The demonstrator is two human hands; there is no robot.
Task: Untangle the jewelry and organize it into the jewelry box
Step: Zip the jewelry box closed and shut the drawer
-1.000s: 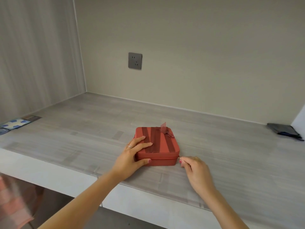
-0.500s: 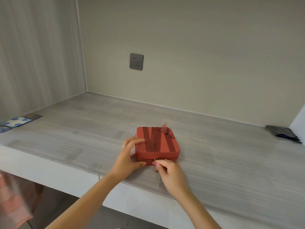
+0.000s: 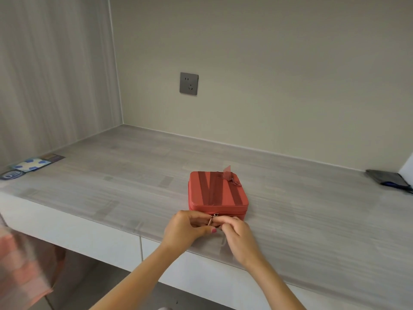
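Red jewelry box point(image 3: 218, 192) shut, flat on the grey desk point(image 3: 111, 186), near its front edge; my left hand point(image 3: 186, 230) and right hand point(image 3: 240, 234) meeting at its near side, fingers curled; zipper pull point(image 3: 212, 218) between them, right fingertips pinching it; wall socket point(image 3: 188, 83) behind

Closed red jewelry box point(image 3: 218, 193) sits centre frame on grey counter point(image 3: 111, 186). Left hand point(image 3: 186, 229) and right hand point(image 3: 240, 237) meet at its front zipper pull point(image 3: 211, 218).
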